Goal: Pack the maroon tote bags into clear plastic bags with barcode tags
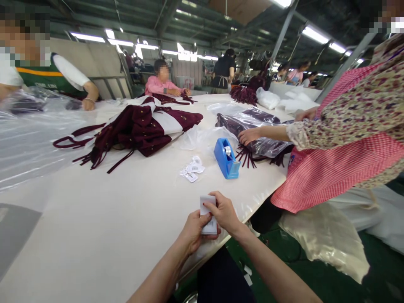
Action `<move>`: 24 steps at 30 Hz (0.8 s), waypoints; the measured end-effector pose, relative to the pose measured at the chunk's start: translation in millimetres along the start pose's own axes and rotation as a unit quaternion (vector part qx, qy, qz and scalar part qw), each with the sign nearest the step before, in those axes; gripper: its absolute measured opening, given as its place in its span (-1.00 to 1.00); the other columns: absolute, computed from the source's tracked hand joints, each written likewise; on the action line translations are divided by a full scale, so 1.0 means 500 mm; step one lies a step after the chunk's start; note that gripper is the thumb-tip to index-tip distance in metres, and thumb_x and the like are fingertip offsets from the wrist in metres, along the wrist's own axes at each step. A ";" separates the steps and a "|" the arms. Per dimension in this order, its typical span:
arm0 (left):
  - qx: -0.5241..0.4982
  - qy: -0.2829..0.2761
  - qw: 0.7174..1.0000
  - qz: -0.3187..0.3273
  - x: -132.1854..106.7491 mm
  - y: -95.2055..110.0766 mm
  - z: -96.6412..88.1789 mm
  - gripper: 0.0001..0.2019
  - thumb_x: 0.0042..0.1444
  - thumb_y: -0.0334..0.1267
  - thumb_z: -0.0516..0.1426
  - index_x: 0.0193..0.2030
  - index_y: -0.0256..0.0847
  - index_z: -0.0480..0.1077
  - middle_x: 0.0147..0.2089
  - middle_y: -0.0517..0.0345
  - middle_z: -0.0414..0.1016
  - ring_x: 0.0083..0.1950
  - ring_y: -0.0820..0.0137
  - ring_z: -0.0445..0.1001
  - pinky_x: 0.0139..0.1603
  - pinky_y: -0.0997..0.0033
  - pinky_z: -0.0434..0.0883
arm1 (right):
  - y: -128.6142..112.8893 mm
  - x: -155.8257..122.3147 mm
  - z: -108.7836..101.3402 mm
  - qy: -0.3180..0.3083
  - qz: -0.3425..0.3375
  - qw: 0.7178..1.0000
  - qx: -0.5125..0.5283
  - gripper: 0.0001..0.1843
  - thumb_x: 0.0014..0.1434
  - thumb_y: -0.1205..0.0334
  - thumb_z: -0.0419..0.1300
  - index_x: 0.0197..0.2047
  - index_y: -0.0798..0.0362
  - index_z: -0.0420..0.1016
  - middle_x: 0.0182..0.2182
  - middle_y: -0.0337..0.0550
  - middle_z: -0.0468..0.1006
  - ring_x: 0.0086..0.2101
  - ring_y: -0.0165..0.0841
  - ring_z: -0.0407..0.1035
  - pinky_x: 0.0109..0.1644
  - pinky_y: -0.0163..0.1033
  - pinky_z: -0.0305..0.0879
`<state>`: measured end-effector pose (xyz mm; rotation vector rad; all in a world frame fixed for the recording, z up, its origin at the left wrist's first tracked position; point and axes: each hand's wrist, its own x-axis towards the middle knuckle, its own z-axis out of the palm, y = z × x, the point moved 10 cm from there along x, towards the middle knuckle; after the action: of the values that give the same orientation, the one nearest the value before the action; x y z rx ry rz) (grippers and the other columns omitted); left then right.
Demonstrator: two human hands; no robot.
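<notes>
Near the table's front edge, my left hand point(196, 229) is closed around the lower part of a small stack of white labels point(208, 226), its thumb on top. My right hand point(223, 210) pinches the upper part of the same stack, thumb across its face. Fine print on the labels is too small to read. Just beyond my hands lie several white hang tags point(192, 169) with strings. A blue tape dispenser point(226, 159) stands to their right, holding a roll of clear tape.
Maroon fringed garments point(135, 128) are heaped on the white table point(126, 219). At right a co-worker's hand point(252, 134) rests on a plastic-bagged garment point(261, 122). Clear plastic sheeting point(34, 134) covers the left side, by another person. Plastic bags point(325, 235) hang beyond the right edge.
</notes>
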<state>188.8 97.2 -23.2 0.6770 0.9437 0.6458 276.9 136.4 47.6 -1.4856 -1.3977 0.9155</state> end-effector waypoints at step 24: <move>0.257 0.225 0.904 0.255 -0.047 0.090 -0.144 -0.61 -0.05 -0.05 0.12 -0.12 -0.22 0.25 -0.22 0.02 0.44 -0.18 0.27 0.48 -0.10 0.20 0.42 | 0.039 0.153 -0.102 0.146 -0.015 0.989 0.001 -0.52 0.00 0.17 0.11 0.01 0.16 0.32 -0.26 -0.03 0.52 -0.28 -0.26 0.41 -0.11 -0.10 0.33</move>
<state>106.4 124.4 -7.4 1.3099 1.4051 1.0605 338.8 207.1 51.3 -1.5245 -1.2002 0.6497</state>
